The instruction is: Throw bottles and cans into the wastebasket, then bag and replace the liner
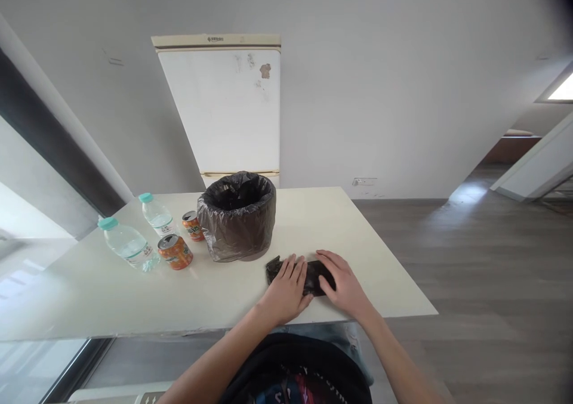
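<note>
A folded black plastic bag [313, 277] lies on the table near its front edge. My left hand [289, 286] rests flat across the left part of it, fingers stretched out and pressing down. At the bag's right end, my right hand [342, 281] has its thumb and fingers curved around the black plastic. A crumpled corner of the bag sticks up left of my left hand. Beyond my hands stands a bin [239, 228] lined with a dark translucent bag folded over its rim; its inside is mostly hidden.
Two clear bottles with teal caps, a nearer one [129, 246] and a farther one [157, 216], lean in view at left. Two orange cans, one near [175, 253] and one far [193, 226], stand beside the bin. A white fridge [228, 105] is behind the pale table [201, 308].
</note>
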`<state>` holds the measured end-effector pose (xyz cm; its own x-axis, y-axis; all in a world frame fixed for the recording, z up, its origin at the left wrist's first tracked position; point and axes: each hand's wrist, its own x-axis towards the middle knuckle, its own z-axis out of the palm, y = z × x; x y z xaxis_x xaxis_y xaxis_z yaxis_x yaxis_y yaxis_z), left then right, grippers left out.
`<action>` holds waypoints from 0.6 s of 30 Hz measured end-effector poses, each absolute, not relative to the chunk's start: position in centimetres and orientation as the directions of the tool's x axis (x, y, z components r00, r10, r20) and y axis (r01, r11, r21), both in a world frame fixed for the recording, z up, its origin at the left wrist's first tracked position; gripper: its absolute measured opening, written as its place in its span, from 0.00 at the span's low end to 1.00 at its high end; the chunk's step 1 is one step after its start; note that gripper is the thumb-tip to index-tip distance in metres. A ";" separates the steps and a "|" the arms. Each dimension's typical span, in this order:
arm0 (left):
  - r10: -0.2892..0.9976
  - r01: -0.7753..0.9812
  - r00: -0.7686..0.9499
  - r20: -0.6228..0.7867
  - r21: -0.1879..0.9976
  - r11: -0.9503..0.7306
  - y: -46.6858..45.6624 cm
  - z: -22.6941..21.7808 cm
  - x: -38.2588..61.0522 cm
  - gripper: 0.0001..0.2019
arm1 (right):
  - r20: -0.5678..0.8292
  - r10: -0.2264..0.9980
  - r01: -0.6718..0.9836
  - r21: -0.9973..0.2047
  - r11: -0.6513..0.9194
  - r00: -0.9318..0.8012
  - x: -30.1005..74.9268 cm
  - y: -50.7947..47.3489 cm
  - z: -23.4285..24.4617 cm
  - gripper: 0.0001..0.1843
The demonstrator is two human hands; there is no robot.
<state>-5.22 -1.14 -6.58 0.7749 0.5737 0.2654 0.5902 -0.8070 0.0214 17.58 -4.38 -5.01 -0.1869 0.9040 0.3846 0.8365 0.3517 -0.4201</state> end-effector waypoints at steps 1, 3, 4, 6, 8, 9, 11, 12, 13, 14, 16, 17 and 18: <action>0.581 0.592 0.775 0.250 0.033 -0.805 -1.1 -6.9 -5.3 0.38 | 0.406 0.911 0.835 -0.475 0.279 -0.073 17.9 -4.2 -5.1 0.23; 0.586 0.591 0.780 0.222 0.049 -0.805 -0.9 -7.2 -5.4 0.38 | 0.399 0.907 0.819 -0.559 0.125 0.134 18.3 -3.8 -5.4 0.18; 0.586 0.589 0.782 0.212 0.053 -0.806 -0.8 -7.3 -5.5 0.38 | 0.376 0.905 0.814 -0.578 0.061 0.199 18.4 -3.6 -5.6 0.17; 0.585 0.587 0.785 0.205 0.057 -0.808 -0.7 -7.4 -5.5 0.38 | 0.320 0.913 0.817 -0.576 -0.025 0.254 18.3 -3.5 -5.8 0.18; 0.586 0.587 0.784 0.206 0.065 -0.807 -0.8 -7.4 -5.5 0.38 | 0.264 0.922 0.836 -0.540 -0.102 0.282 17.8 -3.7 -5.8 0.21; 0.587 0.586 0.783 0.206 0.071 -0.807 -0.9 -7.4 -5.5 0.38 | 0.231 0.923 0.844 -0.515 -0.153 0.308 17.4 -4.0 -5.8 0.23; 0.593 0.589 0.777 0.211 0.088 -0.803 -1.0 -7.4 -5.5 0.37 | 0.154 0.913 0.843 -0.466 -0.269 0.377 16.6 -4.7 -5.7 0.26; 0.595 0.589 0.774 0.216 0.099 -0.802 -1.1 -7.3 -5.5 0.37 | 0.122 0.906 0.837 -0.447 -0.315 0.405 16.3 -5.0 -5.6 0.27; 0.597 0.588 0.771 0.223 0.112 -0.801 -1.2 -7.3 -5.5 0.37 | 0.100 0.902 0.834 -0.436 -0.339 0.419 16.0 -5.3 -5.6 0.27; 0.600 0.588 0.765 0.233 0.126 -0.799 -1.3 -7.2 -5.5 0.37 | 0.092 0.905 0.833 -0.437 -0.338 0.415 15.7 -5.5 -5.6 0.26; 0.612 0.591 0.747 0.259 0.161 -0.790 -1.5 -6.8 -5.6 0.37 | 0.112 0.922 0.839 -0.465 -0.282 0.372 15.5 -5.6 -5.6 0.20; 0.621 0.595 0.734 0.275 0.181 -0.783 -1.6 -6.6 -5.6 0.38 | 0.136 0.929 0.838 -0.489 -0.240 0.345 15.5 -5.5 -5.5 0.16; 0.630 0.598 0.719 0.294 0.202 -0.776 -1.7 -6.3 -5.7 0.38 | 0.158 0.932 0.827 -0.525 -0.200 0.326 15.6 -5.3 -5.5 0.13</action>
